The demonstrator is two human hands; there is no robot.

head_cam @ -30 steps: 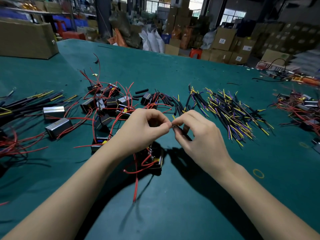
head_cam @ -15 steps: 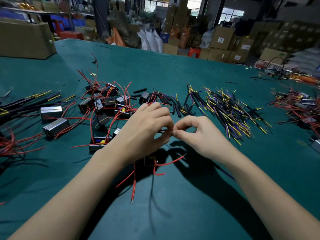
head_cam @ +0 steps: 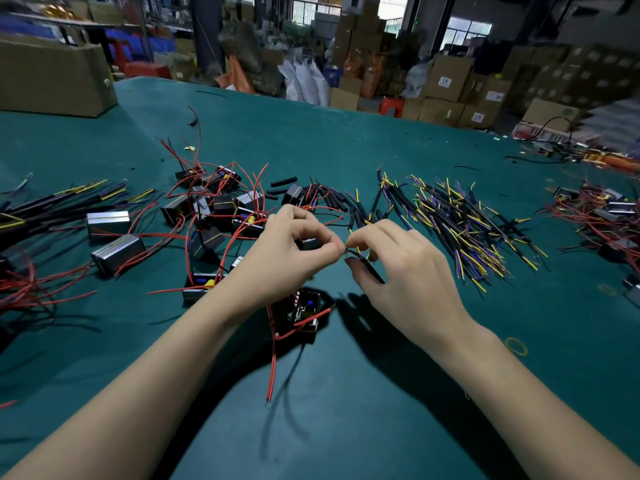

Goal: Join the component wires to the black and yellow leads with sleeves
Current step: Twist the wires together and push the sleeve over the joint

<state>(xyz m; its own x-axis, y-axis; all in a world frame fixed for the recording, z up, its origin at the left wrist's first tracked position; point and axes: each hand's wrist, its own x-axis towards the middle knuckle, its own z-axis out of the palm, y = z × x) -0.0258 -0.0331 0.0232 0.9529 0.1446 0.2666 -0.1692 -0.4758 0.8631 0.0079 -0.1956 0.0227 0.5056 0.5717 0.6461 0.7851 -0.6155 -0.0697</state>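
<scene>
Over the middle of the green-covered desk (head_cam: 346,427) the two hands meet fingertip to fingertip; the left hand (head_cam: 291,258) has its thumb and forefinger pinched together at the meeting point, the other fingers curled above, and what it pinches is too small to tell, likely a thin wire end; the right hand (head_cam: 405,271) pinches a short black lead with a yellow tip (head_cam: 363,263), which runs slanting down under its fingers toward the near edge; the joint itself is hidden between the fingertips. Just below the hands, toward the near edge, lies a small black boxed component with a circuit board and red wires (head_cam: 301,317); one long red wire (head_cam: 273,368) runs from it straight toward the near edge and ends bare on the cloth. Beyond the left hand, toward the left edge, sits a tangled heap of black and silver boxed components with red wires (head_cam: 214,209); two silver ones lie apart at its left. Beyond the right hand spreads a loose pile of black leads with yellow and blue ends (head_cam: 457,226); short black sleeves (head_cam: 284,181) lie between the two piles, toward the far edge. Along the left edge lies a bundle of long black and yellow cables (head_cam: 59,202); near the right edge lies another tangle of red-wired parts (head_cam: 595,216); a yellow rubber band (head_cam: 516,346) rests flat beside the right forearm.
</scene>
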